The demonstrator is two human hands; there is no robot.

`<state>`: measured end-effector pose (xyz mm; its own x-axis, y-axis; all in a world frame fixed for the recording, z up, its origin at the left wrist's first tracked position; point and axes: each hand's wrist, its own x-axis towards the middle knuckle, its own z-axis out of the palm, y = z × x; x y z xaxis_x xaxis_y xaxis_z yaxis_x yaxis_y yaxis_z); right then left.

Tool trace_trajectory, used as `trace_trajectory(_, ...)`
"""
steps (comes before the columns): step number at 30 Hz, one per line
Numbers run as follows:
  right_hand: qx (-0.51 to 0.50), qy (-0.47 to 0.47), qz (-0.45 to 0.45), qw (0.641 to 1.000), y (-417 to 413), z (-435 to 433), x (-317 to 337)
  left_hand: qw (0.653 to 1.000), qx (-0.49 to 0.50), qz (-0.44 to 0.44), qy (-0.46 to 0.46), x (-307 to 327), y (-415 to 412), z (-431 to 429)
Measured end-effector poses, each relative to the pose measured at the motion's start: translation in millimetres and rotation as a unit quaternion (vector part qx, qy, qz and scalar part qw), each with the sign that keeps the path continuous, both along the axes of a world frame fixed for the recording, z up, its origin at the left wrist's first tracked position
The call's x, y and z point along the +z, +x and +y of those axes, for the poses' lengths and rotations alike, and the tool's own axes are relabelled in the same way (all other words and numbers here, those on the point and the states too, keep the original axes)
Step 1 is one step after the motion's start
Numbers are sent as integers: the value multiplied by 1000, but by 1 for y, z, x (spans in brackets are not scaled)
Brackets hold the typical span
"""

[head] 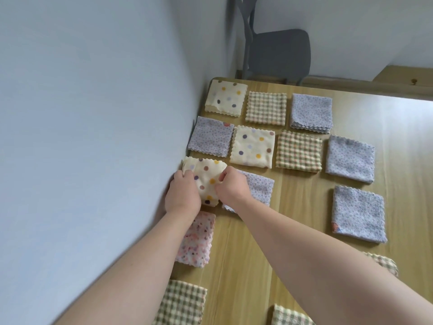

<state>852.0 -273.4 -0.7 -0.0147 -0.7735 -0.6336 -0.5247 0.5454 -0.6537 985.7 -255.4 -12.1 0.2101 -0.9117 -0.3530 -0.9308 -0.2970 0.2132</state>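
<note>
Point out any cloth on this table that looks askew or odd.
The cream dotted cloth is rumpled, gripped by the left hand and right hand, while its neighbours lie flat. The lilac cloth by the wall shows a dotted corner poking out at its top right. Nothing looks spilled or torn.

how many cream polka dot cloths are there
3: one cream polka-dot cloth at the far left corner, one mid-row, one gripped by left hand and right hand. Others may be hidden.
</note>
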Motion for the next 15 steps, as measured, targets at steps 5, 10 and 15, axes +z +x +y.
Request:
trace_trajectory(5, -26, 50, 25, 998, 11, -6, -2, 1000, 6, 7, -1, -9, 1, -4)
trace_trajectory(10, -93, 101, -13, 990, 21, -11, -7, 999, 19, 26, 1, -11, 1, -7)
trace_trajectory(15, -167, 124, -54, 977, 25, -8, -11, 999, 25, 24, -5, -11, 2, -8)
